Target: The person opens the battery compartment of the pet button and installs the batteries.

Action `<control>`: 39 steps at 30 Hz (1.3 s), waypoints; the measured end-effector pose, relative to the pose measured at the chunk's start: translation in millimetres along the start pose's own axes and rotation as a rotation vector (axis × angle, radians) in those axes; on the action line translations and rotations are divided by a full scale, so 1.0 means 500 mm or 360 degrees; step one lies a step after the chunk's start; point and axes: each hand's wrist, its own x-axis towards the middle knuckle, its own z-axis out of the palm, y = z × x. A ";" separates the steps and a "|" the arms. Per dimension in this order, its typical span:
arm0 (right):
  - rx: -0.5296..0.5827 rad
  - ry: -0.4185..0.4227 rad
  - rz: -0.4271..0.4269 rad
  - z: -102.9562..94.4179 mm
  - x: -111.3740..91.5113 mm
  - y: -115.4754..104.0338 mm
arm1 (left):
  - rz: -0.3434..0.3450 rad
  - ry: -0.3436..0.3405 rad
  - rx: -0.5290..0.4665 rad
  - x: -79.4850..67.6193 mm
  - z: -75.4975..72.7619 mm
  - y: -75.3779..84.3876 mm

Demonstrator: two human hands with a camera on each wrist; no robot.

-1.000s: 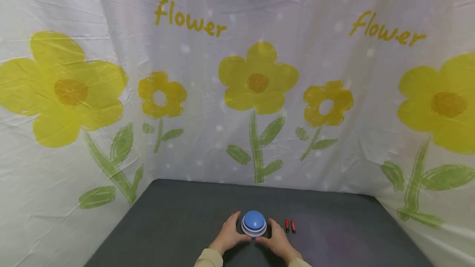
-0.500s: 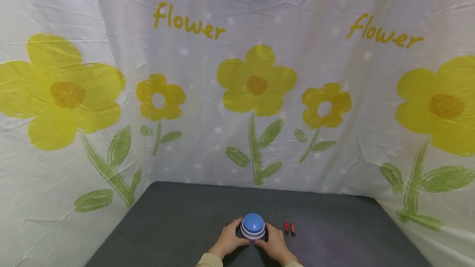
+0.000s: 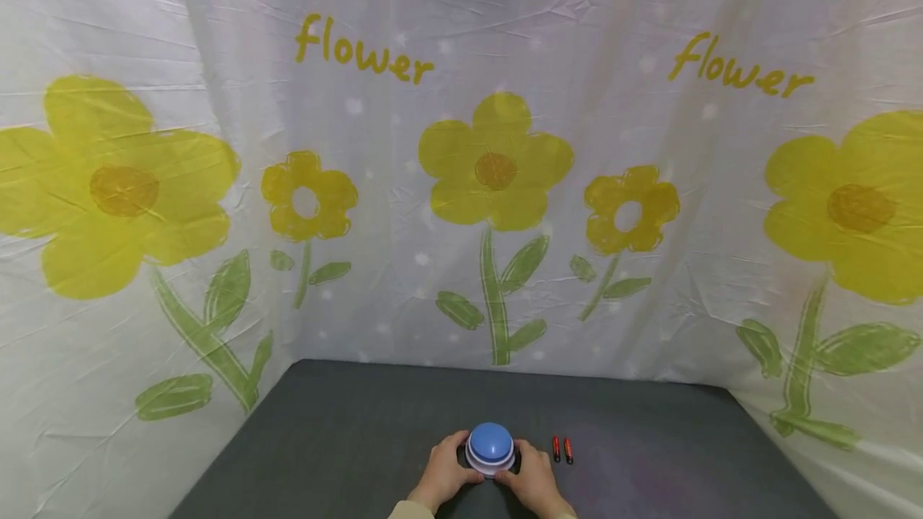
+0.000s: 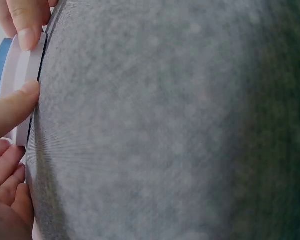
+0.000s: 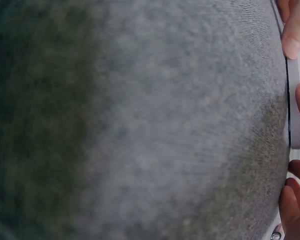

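A push button with a blue dome (image 3: 491, 442) and a white round base stands on the dark table in the head view. My left hand (image 3: 442, 472) holds the base from the left, thumb at the near side and fingers round the side. From the right, my right hand (image 3: 537, 479) grips it in the same way. In the left wrist view a thumb presses the white base (image 4: 23, 75), which sits on the cloth. The right wrist view catches only the edge of the base (image 5: 296, 112) and some fingertips (image 5: 292, 47).
Two small red and black batteries (image 3: 556, 448) lie side by side, just right of my right hand. The dark grey table (image 3: 360, 407) reaches back to a white curtain (image 3: 404, 295) printed with yellow flowers, which also hangs along both sides.
Both hands have closed in from beside the push button to hold its base. The whole scene sits slightly lower in the head view. The batteries have stayed in place.
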 end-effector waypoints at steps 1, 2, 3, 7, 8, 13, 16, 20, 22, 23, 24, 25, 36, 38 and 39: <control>-0.0001 0.0010 0.0008 0.002 -0.002 0.000 | 0.0004 0.0002 0.0004 -0.002 0.000 -0.001; -0.0003 0.0020 0.0013 0.004 -0.005 -0.001 | 0.0009 0.0002 0.0009 -0.005 0.001 -0.003; -0.0006 0.0026 0.0020 0.005 -0.008 -0.002 | 0.0023 0.0007 0.0015 -0.008 0.001 -0.004; -0.0026 0.0029 0.0029 0.010 -0.017 -0.003 | 0.0079 0.0022 0.0035 -0.021 0.002 -0.014; -0.0033 0.0025 0.0018 0.010 -0.018 -0.003 | 0.0089 0.0026 0.0036 -0.024 0.002 -0.018; 0.0023 -0.0001 -0.0065 0.004 -0.022 -0.003 | 0.0154 0.0087 0.0061 -0.032 0.004 -0.031; 0.0120 -0.0038 -0.0085 -0.004 -0.022 -0.007 | 0.0195 0.0123 0.0073 -0.034 0.002 -0.031; 0.0190 -0.0096 -0.0081 -0.014 -0.020 -0.014 | 0.0216 0.0144 0.0058 -0.032 -0.007 -0.023; 0.0198 -0.0111 -0.0098 -0.019 -0.017 -0.018 | 0.0219 0.0151 0.0045 -0.028 -0.014 -0.017; 0.0196 -0.0109 -0.0114 -0.023 -0.016 -0.022 | 0.0223 0.0156 0.0039 -0.025 -0.017 -0.015; 0.0193 -0.0102 -0.0134 -0.027 -0.014 -0.025 | 0.0230 0.0160 0.0031 -0.023 -0.021 -0.011; 0.0193 -0.0094 -0.0156 -0.031 -0.012 -0.030 | 0.0237 0.0167 0.0029 -0.020 -0.024 -0.009; 0.0265 -0.0076 -0.0306 -0.064 -0.002 -0.057 | 0.0205 0.0237 -0.0090 -0.015 -0.061 0.012; 0.0282 -0.0078 -0.0310 -0.063 -0.005 -0.054 | 0.0174 0.0231 -0.0116 -0.018 -0.064 0.016; 0.0290 -0.0076 -0.0316 -0.062 -0.006 -0.053 | 0.0161 0.0230 -0.0126 -0.020 -0.065 0.018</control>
